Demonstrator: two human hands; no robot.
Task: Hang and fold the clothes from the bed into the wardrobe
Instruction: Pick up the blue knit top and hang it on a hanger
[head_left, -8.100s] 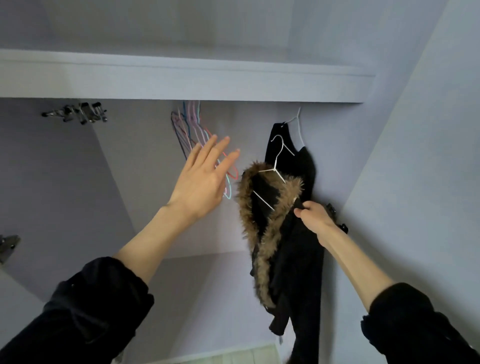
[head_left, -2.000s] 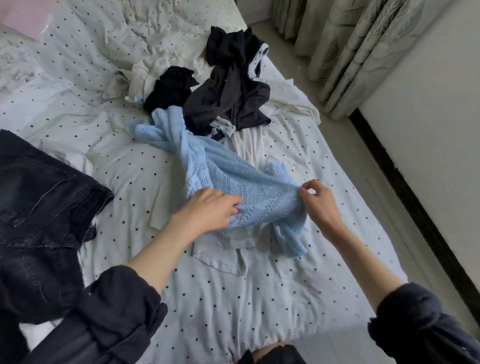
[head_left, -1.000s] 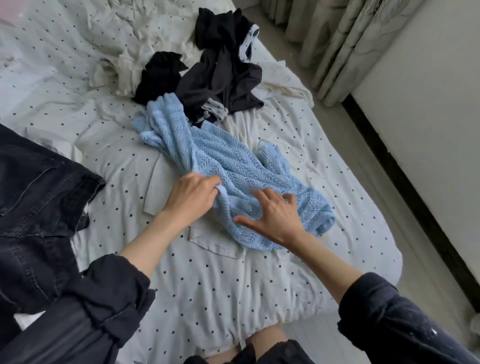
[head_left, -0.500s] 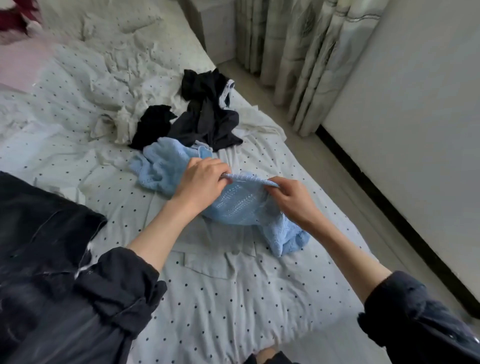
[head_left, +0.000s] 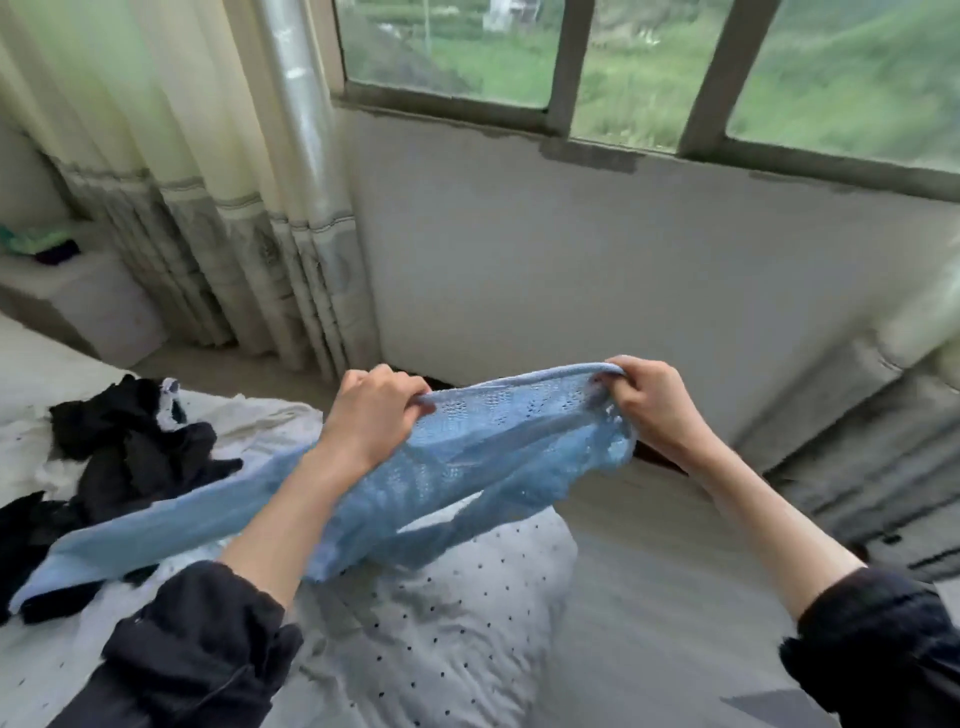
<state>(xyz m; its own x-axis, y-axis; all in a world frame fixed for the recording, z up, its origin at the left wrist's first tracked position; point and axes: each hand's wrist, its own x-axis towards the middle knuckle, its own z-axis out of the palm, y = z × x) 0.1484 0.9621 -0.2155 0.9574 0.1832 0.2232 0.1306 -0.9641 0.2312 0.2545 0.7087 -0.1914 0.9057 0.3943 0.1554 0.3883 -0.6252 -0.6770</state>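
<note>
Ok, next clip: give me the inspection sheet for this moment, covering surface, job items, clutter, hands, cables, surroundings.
Surface: bed with a white polka-dot sheet, rumpled.
Job's things: light blue knit garment lifted off the bed, one end trailing down to the left; dark clothes pile on the sheet.
Clutter: small items on the white bedside unit, too blurred to name.
Hands: left hand and right hand each grip the garment's top edge, stretching it between them.
Cables: nothing seen.
Surroundings: curtain, window, white wall below it.

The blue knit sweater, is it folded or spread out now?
Spread, not folded: both hands stretch the blue knit sweater above the bed.
</note>
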